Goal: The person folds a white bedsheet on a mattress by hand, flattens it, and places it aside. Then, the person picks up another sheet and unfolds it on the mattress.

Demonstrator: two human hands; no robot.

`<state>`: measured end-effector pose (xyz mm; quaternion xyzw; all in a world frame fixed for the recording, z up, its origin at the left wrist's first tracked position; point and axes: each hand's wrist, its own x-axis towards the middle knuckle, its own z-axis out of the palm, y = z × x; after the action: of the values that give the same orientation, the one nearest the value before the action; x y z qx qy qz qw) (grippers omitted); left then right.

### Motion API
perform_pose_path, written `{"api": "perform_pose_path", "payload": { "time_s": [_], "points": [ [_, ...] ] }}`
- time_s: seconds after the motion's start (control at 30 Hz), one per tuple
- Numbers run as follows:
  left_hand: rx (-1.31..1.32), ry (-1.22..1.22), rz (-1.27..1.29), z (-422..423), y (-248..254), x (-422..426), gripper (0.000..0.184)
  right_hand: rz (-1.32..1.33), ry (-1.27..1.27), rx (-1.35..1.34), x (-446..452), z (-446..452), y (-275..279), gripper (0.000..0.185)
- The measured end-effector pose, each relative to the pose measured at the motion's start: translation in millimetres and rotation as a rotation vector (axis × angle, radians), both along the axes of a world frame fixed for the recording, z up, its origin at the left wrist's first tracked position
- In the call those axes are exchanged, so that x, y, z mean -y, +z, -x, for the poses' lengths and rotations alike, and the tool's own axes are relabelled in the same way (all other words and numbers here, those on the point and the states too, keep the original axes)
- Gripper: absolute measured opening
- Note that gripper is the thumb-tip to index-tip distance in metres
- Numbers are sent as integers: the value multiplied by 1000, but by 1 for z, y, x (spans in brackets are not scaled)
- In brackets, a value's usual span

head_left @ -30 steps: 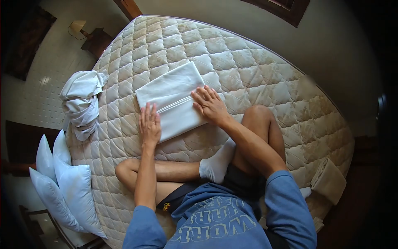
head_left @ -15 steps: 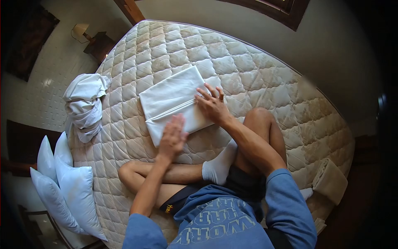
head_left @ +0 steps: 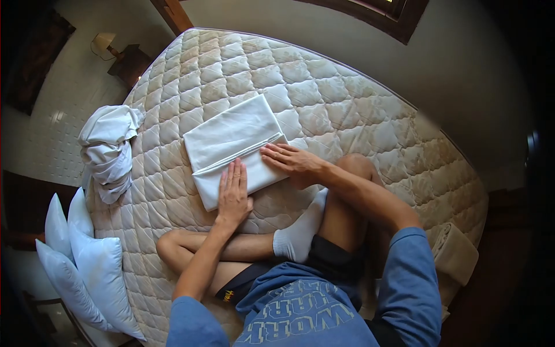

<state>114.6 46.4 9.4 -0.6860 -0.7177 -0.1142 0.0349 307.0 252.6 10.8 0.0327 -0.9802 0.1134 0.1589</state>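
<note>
A folded white cloth (head_left: 225,134), like a sheet, lies flat on the quilted mattress (head_left: 341,110) in front of my crossed legs. Several folded edges run across it as a raised ridge. My left hand (head_left: 233,194) rests palm down on its near part, fingers stretched towards the ridge. On the right end of the cloth lies my right hand (head_left: 293,162), fingers extended and the tips close to the ridge. Neither hand grips anything.
A crumpled white cloth (head_left: 108,147) hangs over the mattress's left edge. Several white pillows (head_left: 99,269) are stacked at the lower left. A folded beige cloth (head_left: 455,253) lies at the right edge. Beyond the bed stands a lamp (head_left: 104,43) on a small wooden table (head_left: 132,65).
My right hand has come down from the cloth's upper right edge to below the ridge and flattened. My left hand, blurred before, now lies still on the cloth. The whole view has shifted slightly.
</note>
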Motion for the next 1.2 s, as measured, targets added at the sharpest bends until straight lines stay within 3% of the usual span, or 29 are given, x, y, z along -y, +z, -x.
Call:
{"api": "perform_pose_path", "payload": {
  "time_s": [0.13,0.33,0.5,0.8,1.0,1.2],
  "points": [
    [-121,-20,103,33,10,18,93,-72,87,80,-20,-6,3,92],
    [4,-67,189,77,32,36,98,16,195,-55,-48,-5,-12,88],
    [114,-220,112,106,27,41,93,-74,207,-50,-69,0,-23,83],
    [38,-340,-51,132,14,48,55,-110,90,73,-68,2,-11,75],
    [36,-292,-52,145,9,34,46,-157,86,61,-68,13,-13,67],
    [369,-275,15,148,22,24,44,-8,102,-74,-70,15,-23,69]
  ]
}}
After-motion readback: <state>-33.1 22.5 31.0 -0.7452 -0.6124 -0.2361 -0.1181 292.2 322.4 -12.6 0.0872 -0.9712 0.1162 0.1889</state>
